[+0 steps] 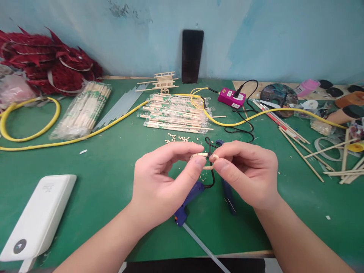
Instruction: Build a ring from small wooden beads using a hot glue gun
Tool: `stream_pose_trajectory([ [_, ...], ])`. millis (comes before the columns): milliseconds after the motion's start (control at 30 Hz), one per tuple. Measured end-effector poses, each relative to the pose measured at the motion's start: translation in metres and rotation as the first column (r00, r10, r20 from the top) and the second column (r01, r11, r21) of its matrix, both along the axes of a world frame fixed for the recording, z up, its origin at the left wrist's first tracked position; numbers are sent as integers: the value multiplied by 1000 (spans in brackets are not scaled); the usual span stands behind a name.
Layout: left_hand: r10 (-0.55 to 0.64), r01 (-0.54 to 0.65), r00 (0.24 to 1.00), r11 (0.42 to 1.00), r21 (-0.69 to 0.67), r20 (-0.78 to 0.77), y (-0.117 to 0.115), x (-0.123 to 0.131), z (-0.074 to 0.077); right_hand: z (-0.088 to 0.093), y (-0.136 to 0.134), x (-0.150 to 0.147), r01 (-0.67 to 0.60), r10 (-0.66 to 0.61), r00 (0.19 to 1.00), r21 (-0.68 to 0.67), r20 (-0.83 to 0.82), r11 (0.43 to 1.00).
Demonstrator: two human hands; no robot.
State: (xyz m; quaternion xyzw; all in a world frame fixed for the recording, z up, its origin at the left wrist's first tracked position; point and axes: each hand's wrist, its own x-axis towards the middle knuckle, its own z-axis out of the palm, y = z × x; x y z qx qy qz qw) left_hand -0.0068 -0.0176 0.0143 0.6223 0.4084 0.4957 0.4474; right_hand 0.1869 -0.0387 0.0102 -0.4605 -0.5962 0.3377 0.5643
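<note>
My left hand (165, 182) is closed in a pinch on a small pale wooden ring (209, 167), partly hidden by the fingers. Between the thumb and fingertips of my right hand (248, 172) is a tiny wooden piece (215, 156), right beside the ring; whether the two touch I cannot tell. Beneath my hands lies a blue glue gun (193, 194), with a clear glue stick (203, 242) sticking out of its back. A blue-handled tool (228, 195), partly covered by my right hand, rests on the green table. Short cut stick bits (182, 138) are scattered just beyond my fingers.
Bagged chopsticks (85, 106) and wrapped chopsticks (176, 113) lie behind, near a small wooden cart model (164, 81). A phone (192, 57) leans on the wall. A yellow cable (119, 125) crosses the table by a purple socket (231, 98). A white power bank (42, 212) lies left.
</note>
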Motion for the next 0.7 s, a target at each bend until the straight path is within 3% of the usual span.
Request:
stream_pose_trajectory([
  [700, -36, 38, 998, 999, 34, -58, 2, 2, 5, -3, 1, 0, -16, 14, 997, 36, 72, 999],
])
